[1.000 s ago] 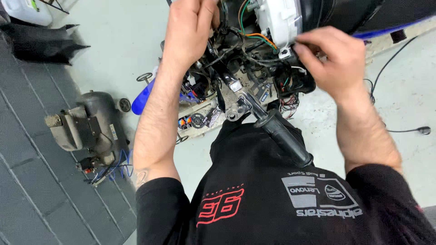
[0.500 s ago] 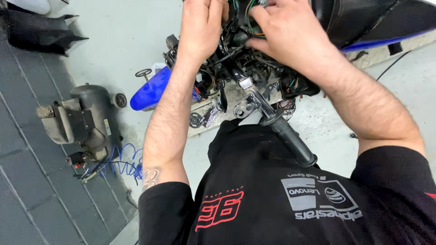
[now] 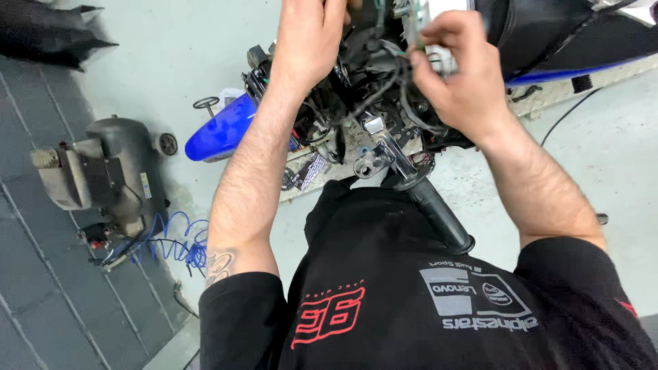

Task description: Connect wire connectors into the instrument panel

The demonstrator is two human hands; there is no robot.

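Wiring [image 3: 384, 89] on the stripped front of a motorcycle is what both hands are into, sitting at the top middle of the view, just above the handlebar grip [image 3: 439, 216]. Right hand [image 3: 456, 72] has its fingers curled in narrow, pinching at a pale part with cables on it, right at the edge of the wire bundle. What exactly sits between the fingertips is too cluttered to make out. Left hand [image 3: 308, 41] is pushed in from the other side, fingers bent down into the tangle and cut off by the top of the view, so can't tell if it's gripping anything or just resting there.

Going outward: a shiny metal clamp [image 3: 373, 161] sits just below the wires, at the top of the black grip that angles down toward the person's black shirt. Blue fender [image 3: 223, 130] pokes out left of the left forearm. Dark bodywork with a blue stripe [image 3: 569, 41] fills the top right. Further left on the floor there's a grey air compressor [image 3: 110, 171] with a coiled blue hose [image 3: 171, 240] beside it.
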